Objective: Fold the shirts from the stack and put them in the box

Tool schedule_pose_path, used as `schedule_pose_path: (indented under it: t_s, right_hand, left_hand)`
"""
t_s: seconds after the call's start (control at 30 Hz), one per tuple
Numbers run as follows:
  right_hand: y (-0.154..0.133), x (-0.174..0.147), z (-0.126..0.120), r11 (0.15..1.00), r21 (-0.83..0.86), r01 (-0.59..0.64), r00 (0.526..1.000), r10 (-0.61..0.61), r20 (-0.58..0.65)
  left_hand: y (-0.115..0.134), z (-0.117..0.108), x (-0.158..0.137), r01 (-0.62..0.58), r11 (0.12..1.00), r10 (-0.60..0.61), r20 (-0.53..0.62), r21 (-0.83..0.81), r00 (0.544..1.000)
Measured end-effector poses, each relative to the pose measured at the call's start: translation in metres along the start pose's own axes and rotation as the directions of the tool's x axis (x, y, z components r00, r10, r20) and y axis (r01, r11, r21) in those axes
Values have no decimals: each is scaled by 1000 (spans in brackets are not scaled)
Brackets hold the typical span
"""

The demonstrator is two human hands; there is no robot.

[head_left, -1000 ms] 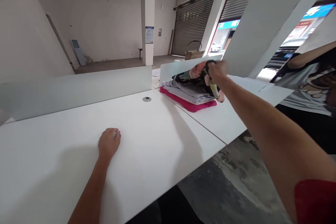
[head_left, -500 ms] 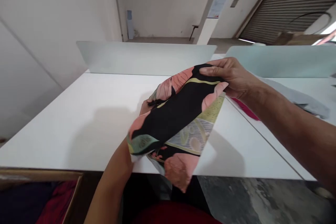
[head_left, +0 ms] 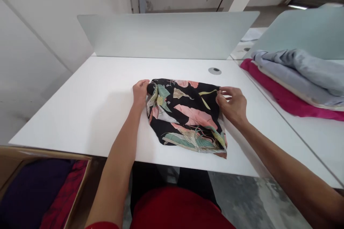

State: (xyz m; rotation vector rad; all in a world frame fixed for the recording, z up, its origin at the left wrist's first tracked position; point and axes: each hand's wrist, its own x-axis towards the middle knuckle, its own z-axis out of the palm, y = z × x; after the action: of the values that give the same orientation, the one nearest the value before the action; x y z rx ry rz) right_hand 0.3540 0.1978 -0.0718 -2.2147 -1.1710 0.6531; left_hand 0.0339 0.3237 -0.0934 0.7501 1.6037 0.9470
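A black garment (head_left: 185,114) with a pink, green and cream leaf print lies folded and somewhat rumpled on the white table (head_left: 107,78). At its upper left corner, my left hand (head_left: 140,92) is closed on the edge of the cloth. My right hand (head_left: 233,103) pinches the upper right edge between thumb and fingers. The fabric between the hands is spread fairly flat, with loose folds toward the near side. Which kind of garment it is cannot be made out.
On the right stands a stack of folded clothes, grey (head_left: 298,75) above magenta (head_left: 282,100). A cardboard box (head_left: 87,171) with dark and red plaid clothes is below the table's left front edge. A frosted divider (head_left: 161,35) runs along the back, near a round cable hole (head_left: 215,71).
The printed garment was held up above the table and now lies on it, turned over. Both hands have come down with it, and the view has tilted downward.
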Motion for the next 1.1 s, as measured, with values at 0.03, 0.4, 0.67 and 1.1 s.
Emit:
schedule_pose_path:
  t_s: [0.03,0.4,0.67,1.1]
  right_hand:
    - [-7,-3,1,996,0,90,996,-90,-5]
    - [-110,-50,47,854,-5,520,658,-397,640]
    - [-112,-43,56,903,82,422,664,-369,651]
    - [-5,38,-56,860,429,-277,949,314,-18]
  left_hand:
    - [0,0,-1,-21,1000,21,17,13,1000]
    - [7,-2,-17,-133,970,94,189,205,977]
    - [2,-3,-10,-146,973,100,243,179,965]
    - [-1,2,-8,-86,990,65,175,112,982]
